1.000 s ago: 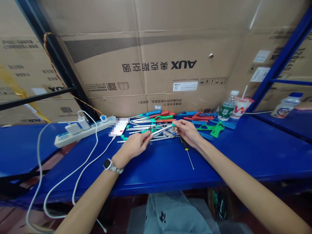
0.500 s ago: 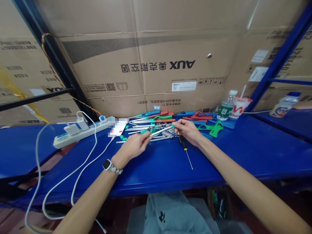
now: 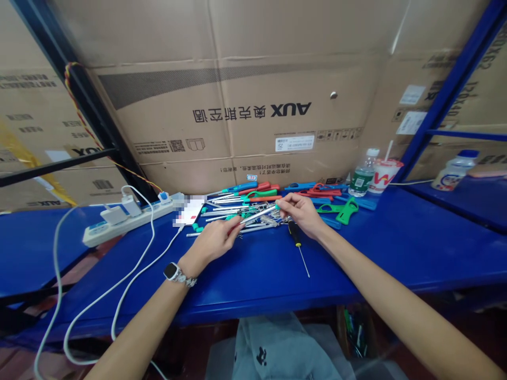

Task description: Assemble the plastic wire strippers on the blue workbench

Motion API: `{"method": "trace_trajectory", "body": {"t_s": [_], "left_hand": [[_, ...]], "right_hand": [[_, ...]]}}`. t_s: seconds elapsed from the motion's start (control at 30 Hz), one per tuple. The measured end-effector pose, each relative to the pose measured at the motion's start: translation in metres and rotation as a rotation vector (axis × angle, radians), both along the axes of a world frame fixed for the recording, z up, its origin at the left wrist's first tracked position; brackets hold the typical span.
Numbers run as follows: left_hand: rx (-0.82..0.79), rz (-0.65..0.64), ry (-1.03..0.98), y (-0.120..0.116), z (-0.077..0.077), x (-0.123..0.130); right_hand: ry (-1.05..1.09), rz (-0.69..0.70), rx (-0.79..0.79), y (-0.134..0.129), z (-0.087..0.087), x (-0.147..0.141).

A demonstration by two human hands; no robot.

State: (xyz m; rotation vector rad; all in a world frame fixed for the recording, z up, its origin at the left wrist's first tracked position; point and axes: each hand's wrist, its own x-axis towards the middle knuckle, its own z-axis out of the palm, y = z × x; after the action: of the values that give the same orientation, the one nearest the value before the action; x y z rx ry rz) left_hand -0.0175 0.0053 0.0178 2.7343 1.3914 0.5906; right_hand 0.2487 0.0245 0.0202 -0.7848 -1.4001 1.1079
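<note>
Between my two hands is a thin silver metal tube [image 3: 259,215] with a small green piece at its right end. My left hand [image 3: 216,238] pinches the tube's left end. The fingers of my right hand [image 3: 300,212] are closed at the green end. Beneath and behind the tube lie several similar silver tubes [image 3: 222,213], small green caps and little metal parts on the blue table [image 3: 253,274]. A screwdriver [image 3: 295,235] with a black and yellow handle rests just below my right hand, its tip toward the table's front edge.
Red, blue and green plastic handles [image 3: 344,211] lie behind and right of my hands. A water bottle [image 3: 362,174] and a paper cup [image 3: 384,175] stand at the back right. A power strip [image 3: 130,220] with white cables and a phone [image 3: 192,209] are on the left.
The whole view has shifted slightly. Both hands keep hold of the tube in nearly the same pose.
</note>
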Motion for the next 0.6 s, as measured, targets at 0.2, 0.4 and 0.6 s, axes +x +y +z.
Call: {"method": "trace_trajectory", "body": {"t_s": [0.2,0.4,0.6], "left_hand": [[0.075,0.058,0.051,0.001,0.001,-0.002],[0.075,0.056,0.119,0.000,0.001,-0.003],[0.084,0.037,0.139,0.000,0.000,-0.004]], "right_hand": [[-0.010,-0.198,0.071,0.000,0.001,-0.007],[-0.098,-0.189,0.093,-0.003,0.002,-0.002],[-0.137,-0.036,0.036,0.000,0.003,0.008]]}}
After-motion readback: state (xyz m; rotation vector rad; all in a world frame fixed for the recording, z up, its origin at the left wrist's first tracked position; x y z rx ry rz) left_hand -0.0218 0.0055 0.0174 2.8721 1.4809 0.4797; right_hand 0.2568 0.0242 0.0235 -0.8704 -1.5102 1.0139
